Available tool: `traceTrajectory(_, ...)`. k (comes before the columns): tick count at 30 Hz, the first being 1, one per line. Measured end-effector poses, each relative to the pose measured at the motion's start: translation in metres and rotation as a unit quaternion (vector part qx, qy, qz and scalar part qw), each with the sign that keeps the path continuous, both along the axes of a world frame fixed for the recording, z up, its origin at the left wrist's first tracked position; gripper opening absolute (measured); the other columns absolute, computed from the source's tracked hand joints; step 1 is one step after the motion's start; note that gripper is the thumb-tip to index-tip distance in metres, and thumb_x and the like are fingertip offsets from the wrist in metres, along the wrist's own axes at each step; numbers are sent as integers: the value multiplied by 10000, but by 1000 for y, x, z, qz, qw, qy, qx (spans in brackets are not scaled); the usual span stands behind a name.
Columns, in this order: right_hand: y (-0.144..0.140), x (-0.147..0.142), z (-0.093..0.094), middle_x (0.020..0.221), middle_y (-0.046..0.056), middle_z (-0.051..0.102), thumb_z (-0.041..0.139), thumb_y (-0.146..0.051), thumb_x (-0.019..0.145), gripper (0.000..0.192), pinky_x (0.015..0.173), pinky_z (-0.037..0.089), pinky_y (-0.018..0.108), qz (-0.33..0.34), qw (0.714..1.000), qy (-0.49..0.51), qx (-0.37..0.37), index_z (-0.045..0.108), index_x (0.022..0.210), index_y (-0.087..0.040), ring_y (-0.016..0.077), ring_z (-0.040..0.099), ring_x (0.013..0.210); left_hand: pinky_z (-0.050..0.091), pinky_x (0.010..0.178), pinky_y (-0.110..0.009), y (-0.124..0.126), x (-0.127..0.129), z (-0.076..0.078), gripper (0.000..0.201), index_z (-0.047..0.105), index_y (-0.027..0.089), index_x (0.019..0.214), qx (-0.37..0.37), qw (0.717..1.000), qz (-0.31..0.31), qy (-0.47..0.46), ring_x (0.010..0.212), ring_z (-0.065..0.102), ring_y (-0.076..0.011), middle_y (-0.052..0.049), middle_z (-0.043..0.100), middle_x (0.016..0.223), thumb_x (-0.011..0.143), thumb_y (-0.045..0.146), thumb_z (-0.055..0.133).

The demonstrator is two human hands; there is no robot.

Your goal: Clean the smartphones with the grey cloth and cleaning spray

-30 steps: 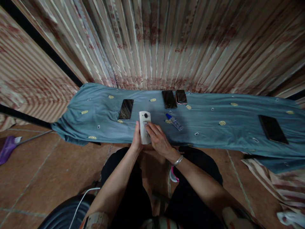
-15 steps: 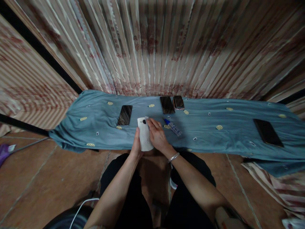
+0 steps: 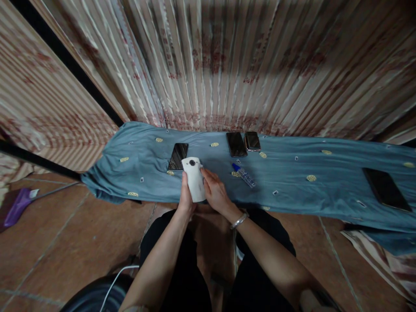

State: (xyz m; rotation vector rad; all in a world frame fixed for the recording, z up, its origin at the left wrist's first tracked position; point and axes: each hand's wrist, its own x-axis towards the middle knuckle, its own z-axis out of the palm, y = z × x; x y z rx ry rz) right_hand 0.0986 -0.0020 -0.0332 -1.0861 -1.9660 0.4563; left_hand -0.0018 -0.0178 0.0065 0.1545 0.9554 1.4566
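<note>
Basically, white phone (image 3: pixel 195 184) was clasped by left hand (image 3: pixel 186 197) over blue cloth (image 3: pixel 286 186) near its front edge, right hand (image 3: pixel 217 190) touching phone's side (grip unreadable), so a drop was judged possible from left-thumb slip.

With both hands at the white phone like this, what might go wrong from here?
The white phone is held near the front edge of the blue cloth; if the left hand loosened, it might fall to the tiled floor.

The blue-capped bottle lies near the right hand, so a sideways sweep could knock it.

The black phone just beyond could be bumped.
</note>
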Motion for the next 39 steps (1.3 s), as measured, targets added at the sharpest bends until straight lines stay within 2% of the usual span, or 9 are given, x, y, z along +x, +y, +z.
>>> traceTrajectory(3, -9, 2, 0, 1312, 179, 624, 359, -153, 943, 462, 1063, 484, 452, 29, 999, -6, -12, 534, 1366, -94, 251, 596, 1192, 541, 885, -297, 2, -7, 0, 563, 632, 88, 1252, -12, 1000, 20, 1, 887, 727, -212, -98, 774, 929, 987, 468, 311)
traceTrajectory(9, -22, 11, -1, 1366, 128, 596, 385, -73, 872, 554, 1102, 450, 458, 105, 994, -6, -38, 498, 1408, -157, 223, 565, 1250, 553, 720, -278, 5, -21, 2, 642, 673, 63, 1136, 15, 999, 32, -6, 641, 700, -179, -101, 753, 740, 988, 513, 239)
traceTrajectory(14, -29, 13, 1, 1318, 109, 625, 393, -74, 896, 532, 1050, 502, 422, 116, 993, -22, -25, 500, 1404, -191, 208, 593, 1205, 533, 622, -271, 7, -28, 1, 695, 651, 52, 1177, 6, 1000, 19, -16, 619, 695, -189, -124, 750, 744, 981, 550, 207)
traceTrajectory(18, -32, 14, 5, 1187, 136, 671, 412, -147, 962, 401, 950, 553, 443, 80, 994, -67, 39, 572, 1329, -163, 246, 635, 1060, 518, 567, -261, 9, -28, 0, 708, 673, 52, 1102, -10, 1000, 15, -24, 582, 680, -178, -127, 745, 740, 978, 563, 199)
traceTrajectory(21, -32, 15, 8, 1142, 129, 671, 407, -135, 968, 378, 902, 566, 425, 55, 990, -99, 90, 617, 1280, -173, 243, 627, 1003, 518, 566, -263, 10, -26, -1, 712, 685, 57, 1044, -12, 1000, 13, -25, 578, 674, -176, -128, 741, 733, 975, 573, 200)
traceTrajectory(25, -35, 15, 11, 1109, 126, 664, 408, -112, 964, 358, 870, 569, 377, 57, 983, -112, 133, 645, 1229, -155, 229, 603, 960, 523, 603, -273, 11, -24, -2, 717, 680, 54, 1088, -9, 1000, 7, -28, 589, 667, -177, -127, 737, 736, 965, 593, 222)
traceTrajectory(32, -46, 7, 13, 1163, 149, 641, 403, -74, 947, 377, 941, 537, 395, 125, 975, -95, 156, 592, 1271, -113, 241, 566, 1052, 531, 594, -298, 10, -21, -7, 842, 694, 23, 1051, -49, 998, -25, -33, 568, 652, -185, -126, 718, 703, 927, 675, 175)
traceTrajectory(36, -44, 6, 13, 1219, 159, 621, 381, -61, 937, 412, 966, 529, 425, 131, 975, -98, 149, 553, 1310, -98, 256, 555, 1087, 517, 557, -271, 9, -16, -6, 835, 711, 26, 986, -60, 998, -30, -17, 538, 646, -171, -121, 715, 676, 929, 671, 183)
traceTrajectory(39, -39, 7, 12, 1278, 165, 592, 397, -64, 928, 445, 984, 522, 435, 123, 977, -108, 140, 515, 1356, -95, 267, 544, 1121, 548, 634, -282, 7, -10, -5, 830, 714, 20, 1003, -76, 996, -44, -24, 620, 689, -195, -128, 717, 677, 930, 666, 198)
